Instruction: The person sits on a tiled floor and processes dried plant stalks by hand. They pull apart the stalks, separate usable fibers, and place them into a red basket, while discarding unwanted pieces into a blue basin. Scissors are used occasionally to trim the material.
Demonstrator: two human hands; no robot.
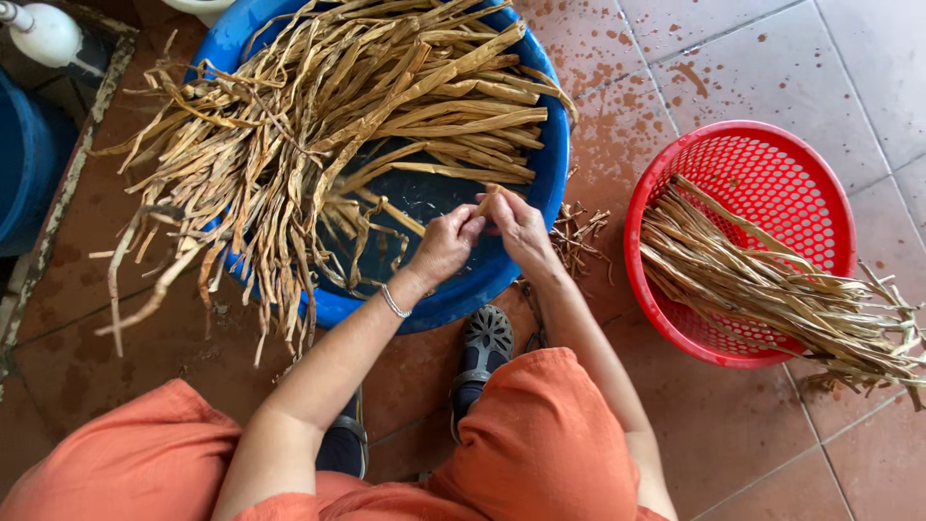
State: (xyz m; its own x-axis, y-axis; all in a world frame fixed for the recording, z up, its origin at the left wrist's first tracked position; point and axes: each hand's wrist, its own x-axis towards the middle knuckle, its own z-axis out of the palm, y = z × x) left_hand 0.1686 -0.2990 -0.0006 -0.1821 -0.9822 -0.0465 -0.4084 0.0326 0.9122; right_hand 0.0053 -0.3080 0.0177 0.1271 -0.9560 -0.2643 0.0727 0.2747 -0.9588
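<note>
Both hands, left hand point(446, 246), right hand point(521, 230), grip pinching dried strip point(488, 200), long axis tilted upward-right

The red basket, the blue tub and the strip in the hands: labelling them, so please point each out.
red basket point(762, 159), head view, bare mesh.
blue tub point(552, 164), head view, right rim.
strip point(487, 198), head view, pinched end.

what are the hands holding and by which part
Both the left hand and the right hand pinch one dried plant strip by its near end, over the blue tub.
</note>
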